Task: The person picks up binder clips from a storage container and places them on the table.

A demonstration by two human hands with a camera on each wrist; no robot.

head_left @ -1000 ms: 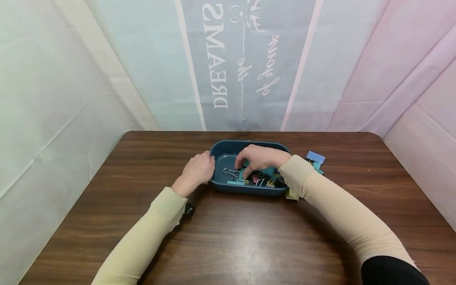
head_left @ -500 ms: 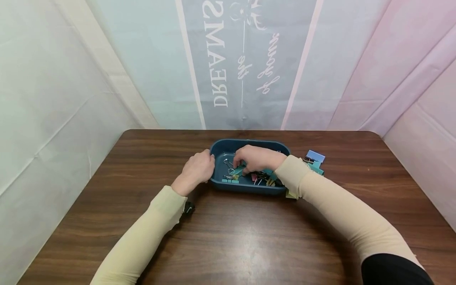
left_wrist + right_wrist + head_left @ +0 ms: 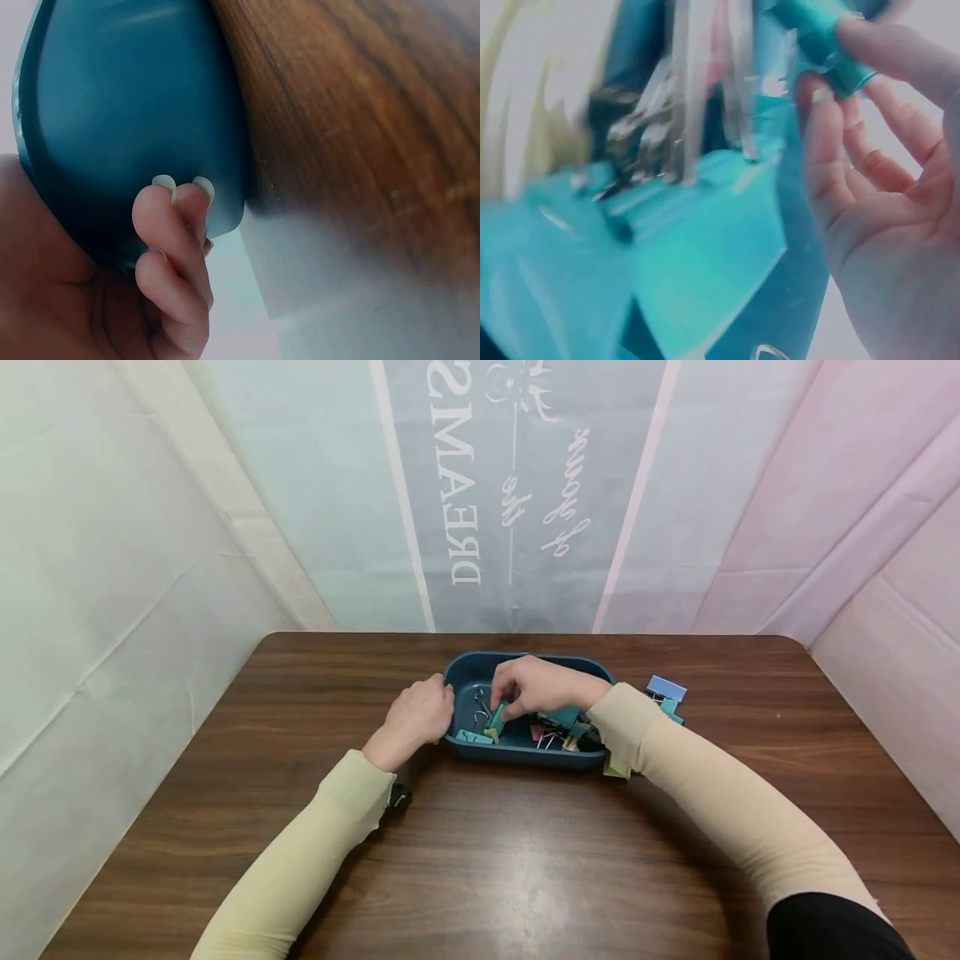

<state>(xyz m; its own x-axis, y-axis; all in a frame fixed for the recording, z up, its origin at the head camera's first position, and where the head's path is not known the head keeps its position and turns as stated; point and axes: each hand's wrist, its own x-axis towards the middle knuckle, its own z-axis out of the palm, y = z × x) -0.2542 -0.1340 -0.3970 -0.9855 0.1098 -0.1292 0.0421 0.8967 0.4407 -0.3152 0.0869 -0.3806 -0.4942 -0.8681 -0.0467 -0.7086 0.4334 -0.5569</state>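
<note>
A dark blue plastic tray [image 3: 525,758] sits near the far side of the table, with binder clips in it. My left hand [image 3: 418,712] grips its left end; in the left wrist view, bent fingers [image 3: 161,217] lie against the tray's outer wall. Inside, my right hand [image 3: 542,685] pinches a teal binder clip [image 3: 832,45] between thumb and fingers. Another teal clip [image 3: 472,737] lies at the tray's left front. More clips, teal, pink and yellow among them, are heaped at the right, partly under my right wrist. Big teal clips [image 3: 712,255] appear blurred in the right wrist view.
Outside the tray's right end lie a blue binder clip [image 3: 666,687], a teal one [image 3: 671,710] and a yellowish one [image 3: 617,767], partly behind my right sleeve. A small black object [image 3: 399,798] shows beside my left cuff. Printed cloth hangs behind the wooden table [image 3: 525,852].
My right hand has taken a teal clip into a pinch and raised it slightly. The teal clip at the left front has shifted left. My left hand stays on the tray's end.
</note>
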